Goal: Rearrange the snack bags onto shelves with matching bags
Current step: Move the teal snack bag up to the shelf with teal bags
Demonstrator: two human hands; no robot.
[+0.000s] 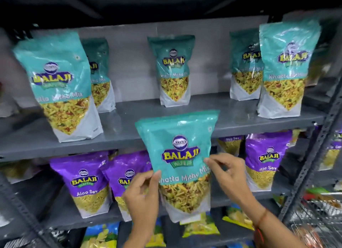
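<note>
Two hands hold one teal bag (182, 166) upright in front of the upper shelf's (129, 136) front edge: the left hand (143, 196) and right hand (228, 175) are pinched on its side edges. With so light a pinch, a slip or a snag on that edge is judged likely. Open room is seen between the middle bag (173, 70) and the right bags (283, 72); purple bags (83, 183) are lined below.

Both forearms are bare, no sleeves showing; a red-orange thread band (261, 219) circles the right wrist at five o'clock.
</note>
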